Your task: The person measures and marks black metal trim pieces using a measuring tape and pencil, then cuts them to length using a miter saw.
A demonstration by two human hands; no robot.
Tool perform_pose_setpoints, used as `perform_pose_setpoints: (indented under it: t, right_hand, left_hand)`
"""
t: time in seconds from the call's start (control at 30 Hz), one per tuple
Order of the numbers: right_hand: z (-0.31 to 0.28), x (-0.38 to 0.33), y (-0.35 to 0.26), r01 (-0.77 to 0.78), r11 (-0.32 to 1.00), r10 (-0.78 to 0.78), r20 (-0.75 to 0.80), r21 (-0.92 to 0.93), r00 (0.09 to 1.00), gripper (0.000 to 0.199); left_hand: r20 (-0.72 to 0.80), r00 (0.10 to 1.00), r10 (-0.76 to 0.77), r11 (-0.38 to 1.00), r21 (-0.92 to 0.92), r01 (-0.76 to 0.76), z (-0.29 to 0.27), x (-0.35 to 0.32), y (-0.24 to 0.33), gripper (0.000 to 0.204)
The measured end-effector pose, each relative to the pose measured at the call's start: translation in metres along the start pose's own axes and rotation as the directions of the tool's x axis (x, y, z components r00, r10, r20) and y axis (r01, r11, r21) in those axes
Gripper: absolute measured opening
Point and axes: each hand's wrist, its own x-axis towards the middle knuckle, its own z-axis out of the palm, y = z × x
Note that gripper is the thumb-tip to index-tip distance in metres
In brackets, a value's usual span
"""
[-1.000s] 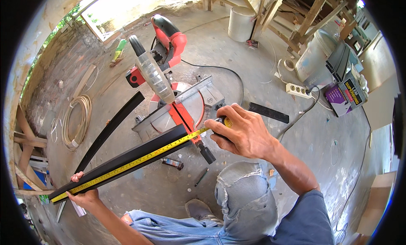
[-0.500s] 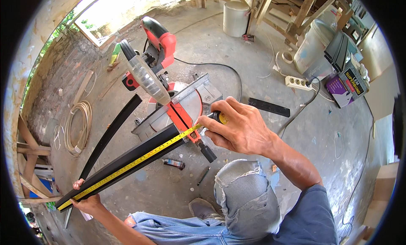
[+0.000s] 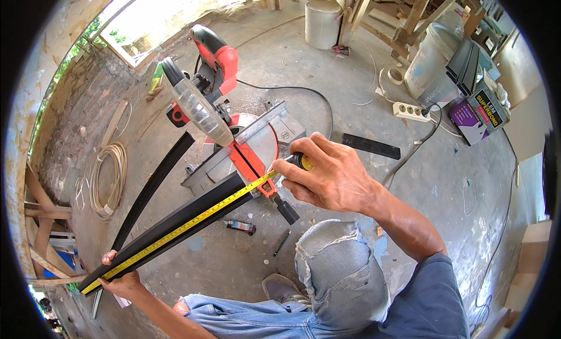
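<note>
A long black profile strip (image 3: 193,213) slants from the lower left up to the base of a red miter saw (image 3: 228,64). Along it lies the extended yellow tape blade (image 3: 175,232). My left hand (image 3: 121,283) is wrapped round the strip's near-left end, holding the blade against it. My right hand (image 3: 338,178) grips the black-and-yellow tape measure (image 3: 304,161) at the strip's other end, beside the saw's orange-red table insert (image 3: 245,162). Part of the case is hidden by my fingers. The saw head is raised.
Another black strip (image 3: 153,190) lies left of the saw, near a coiled cable (image 3: 109,181). A short black piece (image 3: 371,146) is on the floor at right, close to a power strip (image 3: 411,111). A small tube (image 3: 241,227) and a pen (image 3: 282,243) lie near my knee.
Hardly anything differs. The view has shifted slightly; both hands keep their hold on the strip and the tape measure, and the blade stays along the strip.
</note>
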Motion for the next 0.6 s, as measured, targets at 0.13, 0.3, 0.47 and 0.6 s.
perform_pose_setpoints:
  t: [0.13,0.3,0.47,0.6]
  right_hand:
    - [0.003,0.004,-0.003,0.005,1.000,-0.005,-0.011,0.009,1.000,0.039]
    - [0.007,0.000,-0.001,-0.018,1.000,0.018,-0.018,0.006,1.000,0.037]
    - [0.028,-0.025,0.003,-0.114,0.967,0.108,0.042,0.228,0.993,0.046]
    - [0.064,-0.028,-0.017,-0.274,0.838,0.135,0.307,0.471,0.942,0.041]
  left_hand:
    - [-0.009,1.000,0.028,1.000,0.013,-0.028,-0.007,0.002,0.005,0.037]
    - [-0.069,0.996,0.060,0.998,-0.007,-0.061,0.000,0.008,-0.003,0.040]
    - [0.014,0.988,0.154,0.986,0.065,-0.155,0.022,0.000,-0.020,0.057]
    - [-0.369,0.856,0.361,0.900,0.380,-0.215,0.085,-0.013,-0.059,0.090]
